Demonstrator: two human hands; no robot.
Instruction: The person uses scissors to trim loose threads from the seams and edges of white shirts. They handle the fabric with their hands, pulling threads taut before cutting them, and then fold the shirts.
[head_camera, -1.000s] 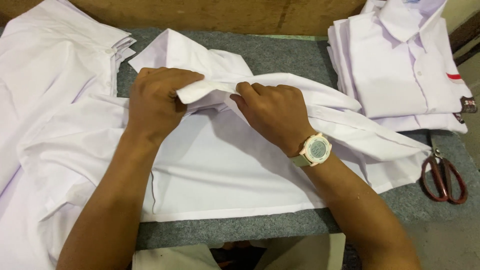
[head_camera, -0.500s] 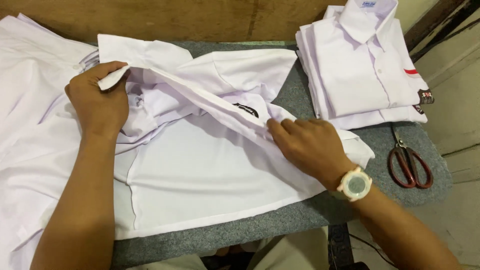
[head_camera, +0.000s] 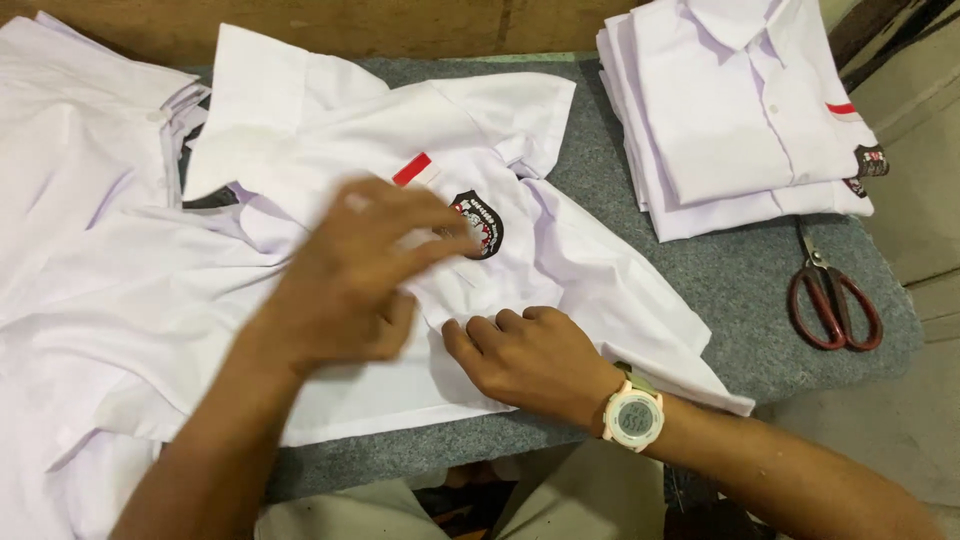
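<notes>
While both rest on it, left hand (head_camera: 350, 285) and right hand (head_camera: 530, 355) flatten white shirt (head_camera: 400, 120).

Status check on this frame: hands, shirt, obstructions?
Left hand blurred over white shirt, right hand pressing its fabric flat. Badge faces up. Folded shirt stack and red scissors lie apart.

Bare grey table (head_camera: 740, 290) lies open between the shirt stack (head_camera: 735, 110) and scissors (head_camera: 832, 300).

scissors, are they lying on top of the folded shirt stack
No, the scissors lie on the grey table just in front of the folded shirt stack, clear of the cloth.
</notes>
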